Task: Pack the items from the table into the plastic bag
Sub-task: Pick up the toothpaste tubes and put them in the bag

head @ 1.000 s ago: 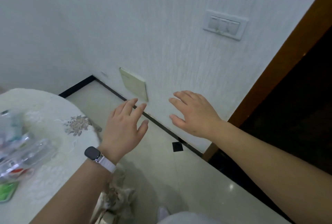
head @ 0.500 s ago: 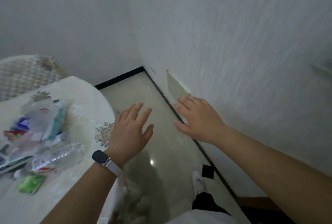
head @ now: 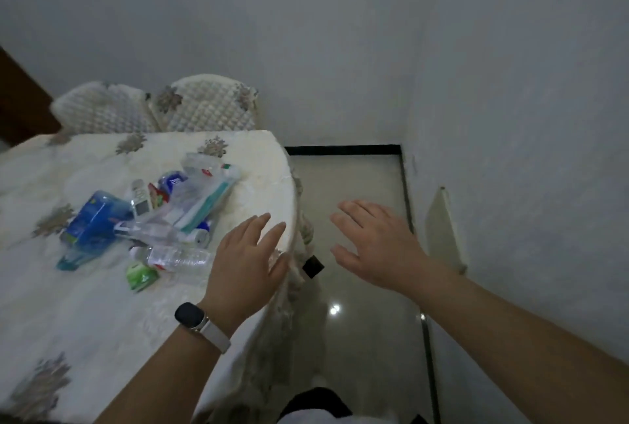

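A heap of items lies on the round table (head: 85, 304) with its cream cloth: a blue packet (head: 93, 219), a clear plastic bag (head: 200, 195) with a teal-edged pack in it, a clear water bottle (head: 177, 257) lying flat, a small green packet (head: 141, 275) and a white tube (head: 140, 200). My left hand (head: 246, 263), a watch on its wrist, hovers open over the table's right edge, just right of the bottle. Out over the floor to the right of the table, my right hand (head: 374, 246) is open and holds nothing.
Two quilted chair backs (head: 200, 103) stand behind the table against the grey wall. A pale floor strip (head: 350, 205) runs between table and right wall, where a cream panel (head: 442, 222) leans. A small black square (head: 312, 266) lies on the floor.
The view has swung left from the wall and door frame toward the table, so the heap of items now sits in full view. Both hands stay open and moved over the table's right edge.
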`<action>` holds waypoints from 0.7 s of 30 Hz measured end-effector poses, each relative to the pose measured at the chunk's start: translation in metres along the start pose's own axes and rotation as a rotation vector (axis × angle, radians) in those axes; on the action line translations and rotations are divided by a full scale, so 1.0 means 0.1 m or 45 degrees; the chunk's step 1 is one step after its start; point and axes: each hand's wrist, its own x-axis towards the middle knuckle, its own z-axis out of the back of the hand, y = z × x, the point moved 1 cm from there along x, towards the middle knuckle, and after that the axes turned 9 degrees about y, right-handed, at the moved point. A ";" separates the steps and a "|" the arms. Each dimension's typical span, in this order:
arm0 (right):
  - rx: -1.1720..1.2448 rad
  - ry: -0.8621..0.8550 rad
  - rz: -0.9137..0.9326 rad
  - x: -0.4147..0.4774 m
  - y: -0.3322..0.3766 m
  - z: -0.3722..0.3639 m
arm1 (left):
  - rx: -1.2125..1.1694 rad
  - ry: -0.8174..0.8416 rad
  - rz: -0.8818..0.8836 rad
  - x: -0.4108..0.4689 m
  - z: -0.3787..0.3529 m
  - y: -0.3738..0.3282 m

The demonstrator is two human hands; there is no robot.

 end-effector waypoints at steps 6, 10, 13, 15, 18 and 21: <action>0.020 0.078 0.246 0.88 0.04 -0.18 | -0.028 -0.037 0.249 0.15 -0.10 0.53; -0.005 0.109 0.360 1.48 0.08 -0.33 | -0.091 -0.077 0.389 0.41 -0.19 0.90; -0.013 0.122 0.419 1.98 0.09 -0.40 | -0.142 -0.118 0.482 0.63 -0.27 1.19; -0.034 0.127 0.450 2.29 0.09 -0.45 | -0.182 -0.133 0.539 0.76 -0.31 1.39; -0.030 0.166 0.478 2.70 0.12 -0.55 | -0.207 -0.153 0.605 0.88 -0.35 1.71; 0.010 0.216 0.526 3.03 0.19 -0.68 | -0.183 -0.164 0.686 0.91 -0.35 1.98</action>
